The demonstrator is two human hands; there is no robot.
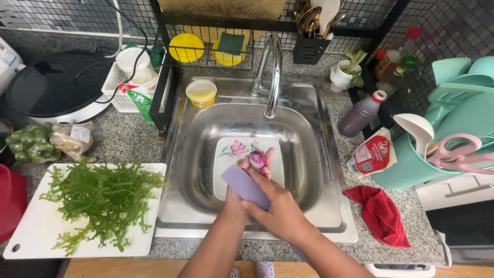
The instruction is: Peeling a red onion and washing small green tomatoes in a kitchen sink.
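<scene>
Speckled granite counter (128,139), steel sink (309,154), dark mosaic-tiled wall (62,15), seemingly wooden floor (123,267)

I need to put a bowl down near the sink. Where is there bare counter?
Bare granite lies between the sink rim and the red cloth, and along the front edge below that cloth. A smaller patch sits between the cutting board and the white basket. The right side by the mint utensil holder is crowded.
</scene>
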